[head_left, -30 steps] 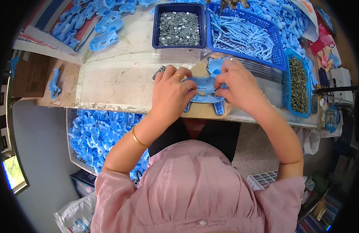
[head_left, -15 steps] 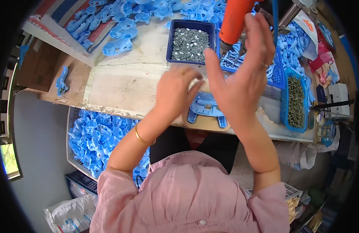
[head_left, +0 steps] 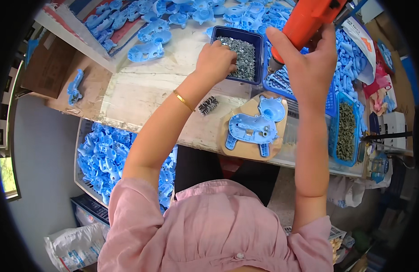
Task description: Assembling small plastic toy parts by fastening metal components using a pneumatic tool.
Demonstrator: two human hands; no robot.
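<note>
firmly clamping right hand (head_left: 310,67) around orange driver (head_left: 305,26); lightly dipping left hand (head_left: 215,62) into metal parts (head_left: 247,59), leaving fingers' closure unclear.

tilted orange tool (head_left: 305,26), metal pieces (head_left: 245,53) in tray (head_left: 259,61)

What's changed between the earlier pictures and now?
Both hands let go of the blue part: the left hand moved forward into the dark-blue bin, the right hand up and forward to grip the orange tool. The part stayed on the board.
</note>
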